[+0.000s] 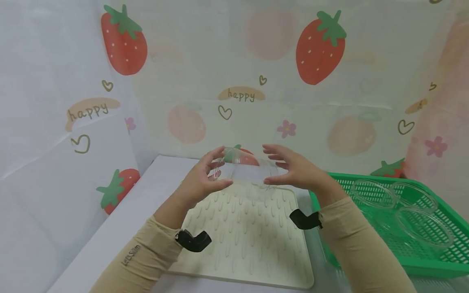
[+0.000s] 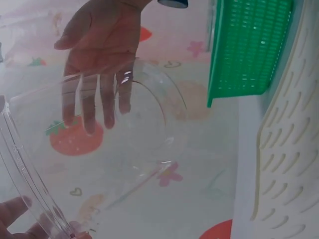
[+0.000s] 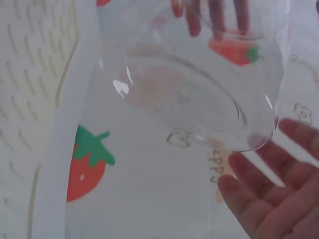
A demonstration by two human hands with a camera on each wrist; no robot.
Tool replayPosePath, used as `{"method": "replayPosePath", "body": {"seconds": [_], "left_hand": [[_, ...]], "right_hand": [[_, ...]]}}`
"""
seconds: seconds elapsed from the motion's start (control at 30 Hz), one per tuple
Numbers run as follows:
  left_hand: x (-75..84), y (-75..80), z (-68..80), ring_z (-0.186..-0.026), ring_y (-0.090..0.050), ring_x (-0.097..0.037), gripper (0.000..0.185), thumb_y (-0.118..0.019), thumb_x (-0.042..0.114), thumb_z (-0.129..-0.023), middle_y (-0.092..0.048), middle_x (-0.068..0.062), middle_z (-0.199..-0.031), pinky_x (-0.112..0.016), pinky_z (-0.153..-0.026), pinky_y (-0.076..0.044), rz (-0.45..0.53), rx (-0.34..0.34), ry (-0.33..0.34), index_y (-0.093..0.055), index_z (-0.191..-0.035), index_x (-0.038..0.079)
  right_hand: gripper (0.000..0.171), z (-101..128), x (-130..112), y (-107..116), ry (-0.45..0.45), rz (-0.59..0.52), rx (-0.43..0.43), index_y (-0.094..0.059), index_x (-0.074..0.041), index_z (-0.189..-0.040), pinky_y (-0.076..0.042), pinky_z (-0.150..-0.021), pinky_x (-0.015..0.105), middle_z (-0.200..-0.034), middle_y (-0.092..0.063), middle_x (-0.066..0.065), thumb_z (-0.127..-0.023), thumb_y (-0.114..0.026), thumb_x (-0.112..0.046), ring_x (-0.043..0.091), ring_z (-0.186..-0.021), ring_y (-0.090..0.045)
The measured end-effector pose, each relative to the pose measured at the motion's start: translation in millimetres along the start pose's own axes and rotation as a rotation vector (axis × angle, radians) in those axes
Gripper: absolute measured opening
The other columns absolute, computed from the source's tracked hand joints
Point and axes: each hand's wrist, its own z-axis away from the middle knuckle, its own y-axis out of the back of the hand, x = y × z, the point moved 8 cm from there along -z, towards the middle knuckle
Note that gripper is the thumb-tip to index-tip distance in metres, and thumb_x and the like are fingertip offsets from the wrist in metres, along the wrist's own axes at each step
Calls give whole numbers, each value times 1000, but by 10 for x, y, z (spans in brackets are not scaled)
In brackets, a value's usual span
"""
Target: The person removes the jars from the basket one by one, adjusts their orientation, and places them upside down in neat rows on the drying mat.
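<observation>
Nearest to us, our two beige sleeves come in from the bottom edge, each with a black strap at the wrist. Under our forearms lies the cream ribbed mat, flat on the white table.

Above the far end of that mat we hold a clear plastic container on its side between both hands, lifted off the mat. Our left hand curls its fingers and thumb round the container's wide open rim; in the left wrist view that rim runs right past our fingertips. Our right hand is at the other end, fingers spread and lightly bent about the container's base. From the right wrist view the palm sits just beside the base, and we cannot tell whether it truly grips or only touches.

To our right, beside the mat, stands a green slotted basket with several clear round lids or dishes lying in it.

Farthest off hangs the strawberry-printed backdrop, with "happy" written on it.
</observation>
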Motion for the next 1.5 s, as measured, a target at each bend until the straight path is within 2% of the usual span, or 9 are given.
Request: {"method": "replayPosePath", "body": {"seconds": [0.2,0.4,0.63,0.77,0.83,1.0,1.23,1.37,1.5], "left_hand": [[19,151,7,-131,-32,-23,78,-65,3,-80,-28,-5,-143,-42,-107,-27,121,58,-25,-23,-144,17],[33,211,21,-131,-29,-23,76,-60,4,-82,-23,-8,-143,-46,-100,-34,201,79,-31,-19,-145,15],[27,185,16,-131,-25,-27,79,-60,8,-80,-19,-10,-144,-48,-102,-30,324,115,-77,-16,-145,12],[14,151,5,-130,-25,-27,79,-59,9,-80,-19,-9,-143,-47,-103,-29,390,137,-103,-15,-145,13],[4,127,1,-130,-26,-27,79,-58,8,-80,-19,-9,-143,-45,-104,-28,432,147,-107,-14,-145,14],[-62,40,6,-130,-29,-26,78,-56,12,-81,-17,-8,-144,-45,-106,-26,489,151,-88,-12,-146,16],[-128,-72,-5,-131,-29,-32,84,-61,19,-79,-19,-10,-142,-50,-105,-25,513,115,-104,-11,-145,15],[-144,-97,-16,-130,-29,-31,90,-68,28,-76,-21,-9,-141,-48,-104,-26,500,97,-104,-12,-145,16],[-156,-124,-16,-130,-28,-31,92,-71,30,-75,-21,-10,-141,-44,-102,-30,484,73,-98,-13,-145,16]], "right_hand": [[77,77,-7,-3,-79,-185,152,-27,-20,-143,-33,-102,46,-145,-30,2,-80,-70,-29,28,-129,-36],[72,96,77,-117,-105,-403,292,-25,-17,-144,-34,-100,50,-147,-25,3,-85,-64,-24,28,-129,-35],[72,68,184,-379,-57,-694,376,-17,-12,-145,-24,-105,52,-146,-21,13,-86,-57,-21,32,-126,-30],[82,37,237,-531,-17,-914,431,-11,-7,-145,-22,-107,50,-142,-22,20,-85,-63,-29,35,-127,-30],[87,22,246,-594,9,-985,446,-12,-6,-144,-23,-107,50,-140,-26,21,-83,-66,-35,36,-127,-31],[88,-19,218,-731,49,-1039,445,-15,-8,-144,-23,-107,50,-139,-31,18,-81,-66,-42,37,-128,-31],[75,-26,218,-776,88,-1173,510,-19,-9,-143,-22,-108,45,-142,-29,19,-86,-62,-32,32,-129,-33],[79,-3,251,-763,87,-1203,550,-15,-10,-145,-24,-108,41,-142,-29,16,-86,-63,-32,31,-129,-35],[85,11,253,-719,126,-1220,573,-12,-10,-146,-22,-109,41,-143,-28,19,-84,-66,-32,34,-130,-33]]}}
